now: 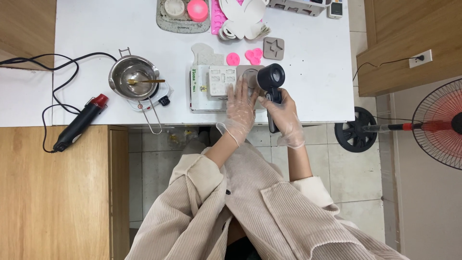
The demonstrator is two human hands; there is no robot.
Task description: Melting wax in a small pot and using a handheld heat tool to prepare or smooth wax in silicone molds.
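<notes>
In the head view, two gloved hands are seen over a white table (96,29). The right hand (284,113) is clamped around the handle of one black heat gun (271,79), whose round nozzle is held above a grey mould (222,81). The left hand (240,108) is laid flat, fingers apart, on that mould's near edge and on the white box (197,98) beneath it, with nothing gripped. A second black heat gun (79,123) with a red tip is seen lying at the table's left edge, its cord trailing away. One steel pot (134,76) with one gold spoon (144,81) in it is set on a small hotplate (154,98). Behind the mould, two small pink casts (244,57) and one grey star mould (273,47) are counted. One standing fan (435,125) is seen on the floor at right.
</notes>
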